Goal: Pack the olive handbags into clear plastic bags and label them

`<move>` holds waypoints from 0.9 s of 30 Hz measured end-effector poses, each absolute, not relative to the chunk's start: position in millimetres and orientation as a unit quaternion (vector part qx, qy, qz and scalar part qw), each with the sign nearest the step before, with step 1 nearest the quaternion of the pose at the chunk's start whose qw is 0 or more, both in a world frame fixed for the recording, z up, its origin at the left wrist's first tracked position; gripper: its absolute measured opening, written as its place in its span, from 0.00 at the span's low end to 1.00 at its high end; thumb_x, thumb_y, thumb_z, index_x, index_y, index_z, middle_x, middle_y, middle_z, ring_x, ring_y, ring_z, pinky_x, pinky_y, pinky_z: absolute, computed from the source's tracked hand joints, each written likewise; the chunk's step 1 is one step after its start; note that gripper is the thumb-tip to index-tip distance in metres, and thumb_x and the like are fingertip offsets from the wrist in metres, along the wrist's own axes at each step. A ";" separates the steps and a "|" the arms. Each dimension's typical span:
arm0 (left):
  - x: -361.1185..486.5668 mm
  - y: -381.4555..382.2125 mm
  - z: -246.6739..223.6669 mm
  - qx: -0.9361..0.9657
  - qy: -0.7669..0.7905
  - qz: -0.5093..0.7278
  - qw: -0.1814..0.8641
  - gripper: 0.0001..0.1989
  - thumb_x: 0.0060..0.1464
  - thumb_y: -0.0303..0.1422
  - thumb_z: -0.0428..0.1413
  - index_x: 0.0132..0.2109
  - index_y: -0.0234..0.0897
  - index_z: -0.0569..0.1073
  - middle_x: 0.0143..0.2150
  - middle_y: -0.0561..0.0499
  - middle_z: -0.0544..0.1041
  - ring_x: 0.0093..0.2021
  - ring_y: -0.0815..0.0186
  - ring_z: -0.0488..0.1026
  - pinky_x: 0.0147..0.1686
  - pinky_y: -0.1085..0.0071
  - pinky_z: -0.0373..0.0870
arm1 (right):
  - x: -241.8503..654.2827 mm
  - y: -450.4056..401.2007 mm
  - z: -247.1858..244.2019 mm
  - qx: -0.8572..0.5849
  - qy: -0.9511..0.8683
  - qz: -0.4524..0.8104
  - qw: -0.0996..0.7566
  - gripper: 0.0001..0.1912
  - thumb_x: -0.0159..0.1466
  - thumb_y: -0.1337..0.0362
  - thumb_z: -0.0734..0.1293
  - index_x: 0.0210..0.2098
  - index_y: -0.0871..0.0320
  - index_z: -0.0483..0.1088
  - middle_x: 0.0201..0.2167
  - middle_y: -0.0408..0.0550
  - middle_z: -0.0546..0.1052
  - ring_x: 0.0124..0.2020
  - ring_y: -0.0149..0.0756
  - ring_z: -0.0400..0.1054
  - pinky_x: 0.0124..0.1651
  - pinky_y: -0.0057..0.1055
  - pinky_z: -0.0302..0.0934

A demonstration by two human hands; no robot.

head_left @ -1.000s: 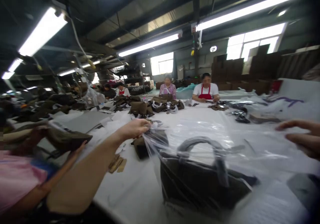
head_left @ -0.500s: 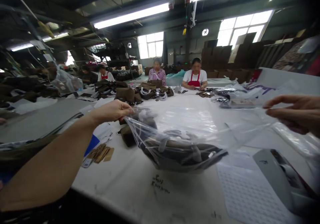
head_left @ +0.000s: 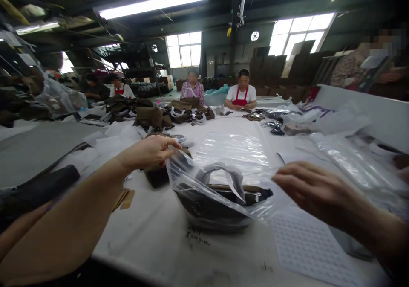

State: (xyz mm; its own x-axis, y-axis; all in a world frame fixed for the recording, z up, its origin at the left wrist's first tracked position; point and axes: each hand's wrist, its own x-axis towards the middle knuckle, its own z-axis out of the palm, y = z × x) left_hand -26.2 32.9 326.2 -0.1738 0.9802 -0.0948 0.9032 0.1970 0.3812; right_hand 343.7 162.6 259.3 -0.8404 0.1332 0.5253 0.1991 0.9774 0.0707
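In front of me a dark olive handbag (head_left: 214,210) stands upright on the white table inside a clear plastic bag (head_left: 223,195). White wrapping covers its raised handle (head_left: 234,180), and a zipper runs along its top. My left hand (head_left: 156,151) is closed in a pinch on the plastic bag's upper left edge. At the right side my right hand (head_left: 311,189) has its fingers pressed together on the bag's other edge. Between the two hands the plastic is drawn apart over the handbag. Another brown bag (head_left: 156,176) sits partly hidden behind my left hand.
A sheet of white labels (head_left: 306,244) lies at the right, beside a grey tape dispenser (head_left: 348,244) mostly behind my right arm. Flat clear plastic bags (head_left: 234,148) lie beyond the handbag. Brown tags (head_left: 124,199) are near my left forearm. Two people (head_left: 241,93) sit across the table.
My right hand has moved left and down toward the handbag, still at the plastic's edge. The plastic hangs lower and the wrapped handle now stands up. A person has come into view at far right.
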 end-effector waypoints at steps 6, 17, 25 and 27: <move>-35.3 40.5 324.9 0.650 0.738 0.109 0.144 0.17 0.55 0.39 0.49 0.48 0.38 0.72 0.18 0.57 0.71 0.21 0.70 0.70 0.25 0.78 0.61 | 282.4 173.3 227.5 -0.256 -0.956 0.040 0.136 0.21 0.64 0.53 0.60 0.51 0.60 0.65 0.44 0.56 0.74 0.41 0.46 0.70 0.43 0.40 0.64; 61.0 53.3 305.9 0.873 0.470 0.116 -0.066 0.09 0.54 0.31 0.55 0.43 0.35 0.69 0.39 0.47 0.73 0.39 0.63 0.71 0.39 0.71 0.66 | 236.8 163.5 198.2 -0.263 -0.880 0.304 0.252 0.35 0.54 0.69 0.63 0.59 0.58 0.46 0.28 0.40 0.72 0.28 0.34 0.67 0.35 0.30 0.61; 66.1 116.1 259.7 0.931 0.352 0.084 0.041 0.11 0.55 0.23 0.48 0.44 0.39 0.64 0.37 0.51 0.70 0.32 0.68 0.69 0.31 0.76 0.65 | 250.1 160.6 183.7 -0.215 -0.862 0.331 0.317 0.45 0.54 0.71 0.64 0.63 0.56 0.35 0.34 0.43 0.75 0.32 0.36 0.70 0.36 0.30 0.62; 62.3 120.3 250.9 0.931 0.342 0.115 0.049 0.09 0.54 0.21 0.44 0.38 0.38 0.64 0.35 0.52 0.68 0.29 0.71 0.67 0.29 0.77 0.63 | 252.7 163.8 185.6 -0.223 -0.875 0.301 0.307 0.45 0.53 0.71 0.65 0.63 0.55 0.36 0.34 0.42 0.75 0.33 0.37 0.70 0.36 0.30 0.62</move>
